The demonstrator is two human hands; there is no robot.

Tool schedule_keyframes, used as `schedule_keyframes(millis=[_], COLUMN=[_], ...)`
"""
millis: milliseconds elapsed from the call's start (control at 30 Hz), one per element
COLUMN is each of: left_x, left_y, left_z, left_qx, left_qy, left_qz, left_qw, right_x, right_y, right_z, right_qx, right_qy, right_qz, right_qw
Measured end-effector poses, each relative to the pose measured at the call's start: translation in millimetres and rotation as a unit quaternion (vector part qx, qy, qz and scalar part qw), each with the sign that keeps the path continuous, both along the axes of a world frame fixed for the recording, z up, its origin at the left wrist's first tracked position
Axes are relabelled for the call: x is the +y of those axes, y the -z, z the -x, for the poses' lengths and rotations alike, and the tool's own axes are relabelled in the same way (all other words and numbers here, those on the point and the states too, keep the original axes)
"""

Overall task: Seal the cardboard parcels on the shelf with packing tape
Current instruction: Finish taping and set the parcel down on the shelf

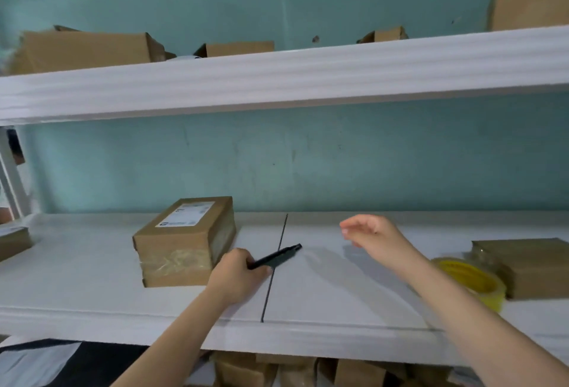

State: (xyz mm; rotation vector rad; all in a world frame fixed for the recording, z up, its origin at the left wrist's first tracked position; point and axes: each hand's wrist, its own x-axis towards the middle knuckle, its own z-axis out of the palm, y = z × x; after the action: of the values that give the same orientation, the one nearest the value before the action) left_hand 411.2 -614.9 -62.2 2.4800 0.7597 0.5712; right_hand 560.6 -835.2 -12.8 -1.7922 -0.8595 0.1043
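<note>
— While my left hand [237, 272] is clenched round this black cutter [277, 257], what worries you?

— Its tip points toward the shelf's [338, 288] middle seam, just beside the labelled parcel [184, 241]. If I swing it left carelessly, I reckon it could nick the tape band already round that box's front.

— And your right hand [372, 232]?

— Released, grasping nothing; the fingers [346, 228] hang loosely curled above the shelf, wrist bent, forearm reaching in from the front right corner.

— Where's the tape?

— The yellow roll [474, 278] lies near the right end, partly hidden behind my right forearm, touching or just beside a flat parcel [532, 266]. Reaching back blind, my arm could knock the roll off the front edge.

— Left arm?

— Stretched forward over the front edge, fist resting low by the box's right corner.
</note>
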Motion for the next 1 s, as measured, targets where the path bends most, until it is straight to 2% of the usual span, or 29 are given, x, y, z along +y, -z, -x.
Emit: schedule_keyframes(millis=[133,200,333,400,467,600,733,800,933,1000], left_x=[-15.2,-33.2,-87.3,-117.7,-145.9,-193.6,-232.3,-249.2,-289.1,-307.9], left_y=[-2.5,-10.5,-29.0,-33.2,-34.4,-34.7,-31.6,-29.6,-17.2,-11.2], left_z=[-0.9,-6.5,-22.7,-30.6,-37.9,-50.2,-60.3,-71.8,-100.2,-112.8], left_qx=[-0.107,-0.166,-0.229,-0.235,-0.232,-0.257,-0.231,-0.197,-0.089,-0.023], left_qy=[0.019,0.038,0.083,0.128,0.166,0.241,0.287,0.295,0.257,0.202], left_qz=[0.065,0.083,0.063,0.039,-0.002,-0.033,0.018,0.007,-0.177,-0.215], left_qw=[0.992,0.982,0.968,0.963,0.959,0.935,0.930,0.935,0.946,0.955], right_x=[6.9,6.6,-7.3,-23.4,-44.3,-93.6,-154.7,-187.3,-234.3,-248.2], right_y=[5.9,6.4,-0.3,-9.5,-15.6,-17.8,-26.1,-30.0,-28.9,-27.7], right_z=[24.4,39.6,51.5,48.6,42.8,32.8,12.6,-4.7,-43.6,-62.6], right_qx=[0.064,0.140,0.290,0.332,0.350,0.321,0.271,0.261,0.242,0.238], right_qy=[0.016,0.018,0.022,0.021,0.057,0.121,0.192,0.216,0.262,0.258], right_qz=[-0.003,-0.041,-0.118,-0.201,-0.278,-0.330,-0.360,-0.350,-0.266,-0.232], right_qw=[0.998,0.989,0.950,0.921,0.893,0.879,0.872,0.873,0.896,0.907])
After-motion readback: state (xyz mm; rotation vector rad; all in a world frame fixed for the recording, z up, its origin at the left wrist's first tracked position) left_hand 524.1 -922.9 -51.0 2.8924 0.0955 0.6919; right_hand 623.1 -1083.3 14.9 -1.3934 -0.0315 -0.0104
